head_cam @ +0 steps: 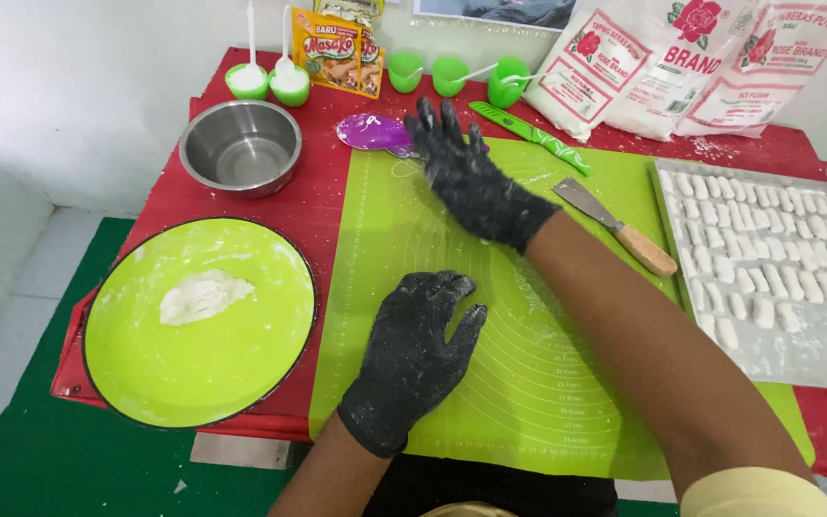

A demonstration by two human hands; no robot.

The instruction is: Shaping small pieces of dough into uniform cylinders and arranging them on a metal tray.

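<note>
dough pieces fill most of a tray while one lump waits on the plate

a person in black gloves works at a table [323,206] with a red cover, both hands over a green mat [567,316] that lies along the table's near edge. the left hand [413,359] rests flat on the mat near its near left corner, fingers loosely spread, holding nothing. the right hand [471,177] reaches to the mat's far edge, fingers spread and empty, just beside a purple lid [370,131]; whether it touches the lid cannot be told. both gloves are dusted white.

by the look of it, much of the shaping is done: a tray [820,359] at the table's right edge carries rows of small white dough pieces [768,249], with its near part bare. what seems left is one flattened dough lump [203,295] on a round green plate [193,373] at the near left corner. no dough lies on the mat now.

a steel bowl [241,146] near the far left corner looks empty. two small green cups [268,83] at the far edge hold something white, each with a white spoon; three more green cups [452,74] stand beside them, contents unclear. two orange packets [342,50] and white flour bags [681,62] lean at the far edge. a green knife [533,137] and a wooden-handled scraper [614,225] lie on the mat's far right part
</note>
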